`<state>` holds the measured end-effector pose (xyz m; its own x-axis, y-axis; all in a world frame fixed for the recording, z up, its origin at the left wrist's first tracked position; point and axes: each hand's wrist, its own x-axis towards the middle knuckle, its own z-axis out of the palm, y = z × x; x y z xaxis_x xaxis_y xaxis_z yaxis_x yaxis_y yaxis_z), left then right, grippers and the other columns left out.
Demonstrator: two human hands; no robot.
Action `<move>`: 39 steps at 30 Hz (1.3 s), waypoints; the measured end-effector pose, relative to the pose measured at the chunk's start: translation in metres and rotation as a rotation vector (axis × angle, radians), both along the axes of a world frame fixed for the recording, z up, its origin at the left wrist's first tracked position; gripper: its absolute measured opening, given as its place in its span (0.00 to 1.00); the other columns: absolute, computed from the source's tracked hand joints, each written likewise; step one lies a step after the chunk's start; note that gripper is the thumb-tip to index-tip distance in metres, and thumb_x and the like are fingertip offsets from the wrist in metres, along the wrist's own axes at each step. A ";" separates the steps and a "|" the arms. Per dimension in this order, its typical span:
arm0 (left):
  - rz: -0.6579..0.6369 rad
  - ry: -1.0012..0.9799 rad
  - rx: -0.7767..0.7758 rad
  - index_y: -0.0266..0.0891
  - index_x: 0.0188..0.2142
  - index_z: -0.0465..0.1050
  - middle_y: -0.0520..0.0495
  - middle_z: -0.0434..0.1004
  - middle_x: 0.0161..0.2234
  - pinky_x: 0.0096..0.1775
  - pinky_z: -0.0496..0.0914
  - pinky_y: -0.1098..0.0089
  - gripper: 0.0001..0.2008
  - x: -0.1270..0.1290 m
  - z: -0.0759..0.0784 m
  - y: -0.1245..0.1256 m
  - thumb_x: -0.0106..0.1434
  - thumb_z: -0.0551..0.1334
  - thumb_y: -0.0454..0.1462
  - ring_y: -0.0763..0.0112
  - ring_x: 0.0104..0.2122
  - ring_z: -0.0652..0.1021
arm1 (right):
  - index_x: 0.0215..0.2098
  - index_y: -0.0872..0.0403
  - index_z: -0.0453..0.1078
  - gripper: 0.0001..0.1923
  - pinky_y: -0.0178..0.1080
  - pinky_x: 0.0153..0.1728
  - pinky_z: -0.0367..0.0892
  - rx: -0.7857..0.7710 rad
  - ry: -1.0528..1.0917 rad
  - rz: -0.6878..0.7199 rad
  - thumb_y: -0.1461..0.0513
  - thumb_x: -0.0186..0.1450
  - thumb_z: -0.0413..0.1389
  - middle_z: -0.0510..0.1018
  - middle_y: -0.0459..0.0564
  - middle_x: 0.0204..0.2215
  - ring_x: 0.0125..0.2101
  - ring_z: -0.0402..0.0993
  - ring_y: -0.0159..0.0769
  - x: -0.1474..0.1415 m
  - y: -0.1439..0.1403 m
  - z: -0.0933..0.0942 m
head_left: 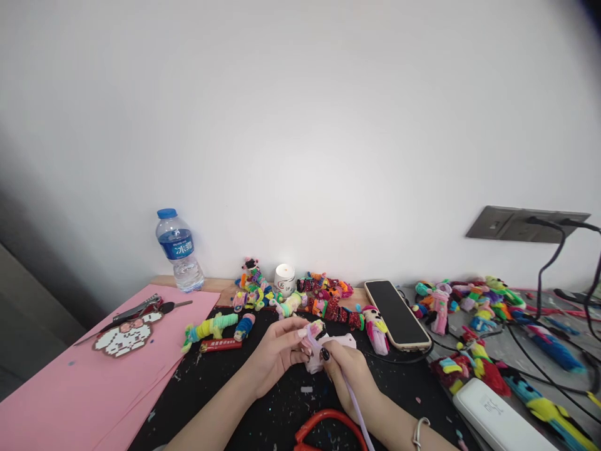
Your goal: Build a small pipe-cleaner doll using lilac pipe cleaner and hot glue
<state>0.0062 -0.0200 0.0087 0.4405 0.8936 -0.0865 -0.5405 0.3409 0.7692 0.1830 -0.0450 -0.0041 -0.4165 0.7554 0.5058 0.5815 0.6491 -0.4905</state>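
both hands, left hand [277, 351] and right hand [350, 373], grip one pink figure [323, 344]; one phone [397, 313] nearby.

2 bare forearms entering from 6 o'clock, no sleeves in view; left hand [277, 351] with pale, light-coloured nails; right hand [350, 373] with dark, near-black polish on the nails; 1 thin silver bangle [419, 432] around the right wrist, toward 5 o'clock; no rings or watch discernible.

One water bottle [179, 252], one phone [397, 314], one candle [284, 279], two hands, many pipe-cleaner figures [328, 297]
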 end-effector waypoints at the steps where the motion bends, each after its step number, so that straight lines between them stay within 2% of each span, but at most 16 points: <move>1: -0.006 -0.003 -0.004 0.33 0.37 0.75 0.48 0.74 0.27 0.30 0.69 0.74 0.10 0.000 0.000 0.000 0.55 0.66 0.34 0.77 0.25 0.73 | 0.30 0.53 0.60 0.10 0.31 0.23 0.57 -0.004 0.000 0.002 0.67 0.66 0.40 0.67 0.44 0.19 0.19 0.62 0.30 0.000 0.000 0.000; 13: -0.070 -0.020 -0.057 0.33 0.35 0.76 0.47 0.76 0.27 0.28 0.71 0.74 0.10 -0.002 0.004 -0.001 0.51 0.68 0.35 0.76 0.23 0.75 | 0.33 0.54 0.63 0.10 0.31 0.24 0.57 0.041 -0.022 0.019 0.67 0.66 0.41 0.67 0.43 0.20 0.20 0.62 0.30 -0.001 -0.002 0.001; 21: -0.028 -0.007 -0.044 0.34 0.37 0.76 0.48 0.76 0.26 0.29 0.69 0.75 0.10 -0.003 0.002 0.001 0.54 0.67 0.34 0.77 0.25 0.74 | 0.28 0.53 0.59 0.12 0.30 0.22 0.56 -0.030 -0.014 0.010 0.67 0.66 0.40 0.66 0.42 0.19 0.19 0.61 0.29 0.000 -0.002 0.003; 39: 0.003 -0.025 -0.052 0.33 0.36 0.75 0.48 0.76 0.26 0.29 0.69 0.76 0.10 -0.004 0.003 0.002 0.52 0.68 0.34 0.77 0.24 0.75 | 0.27 0.53 0.60 0.12 0.30 0.21 0.56 -0.038 0.001 0.002 0.67 0.66 0.41 0.66 0.42 0.18 0.19 0.61 0.29 -0.001 -0.001 0.003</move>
<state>0.0022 -0.0183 0.0114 0.4408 0.8893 -0.1216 -0.5604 0.3785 0.7367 0.1824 -0.0465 -0.0014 -0.4171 0.7733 0.4774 0.5798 0.6310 -0.5155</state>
